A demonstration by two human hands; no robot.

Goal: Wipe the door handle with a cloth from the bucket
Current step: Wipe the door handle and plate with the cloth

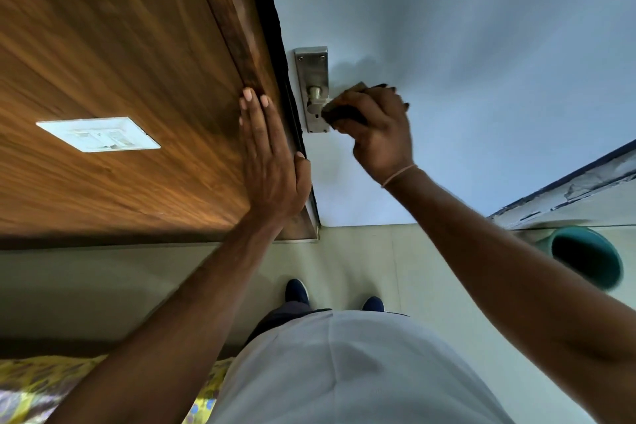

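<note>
A silver door handle with its metal backplate (311, 72) is fixed to the pale blue door (464, 45). My right hand (378, 127) is closed around a dark cloth (344, 112) and presses it over the lever, so most of the lever is hidden. Only the round stem (314, 92) of the handle shows beside the cloth. My left hand (270, 162) lies flat with fingers spread against the dark wooden door frame (247, 45), holding nothing. The teal bucket (585, 258) stands on the floor at the right, near the door's lower edge.
A brown wood-panelled wall (103, 62) with a white switch plate (98, 133) fills the left side. The pale tiled floor (361, 258) lies below, with my blue shoes (297, 291) on it. A yellow patterned fabric (41, 385) shows at the bottom left.
</note>
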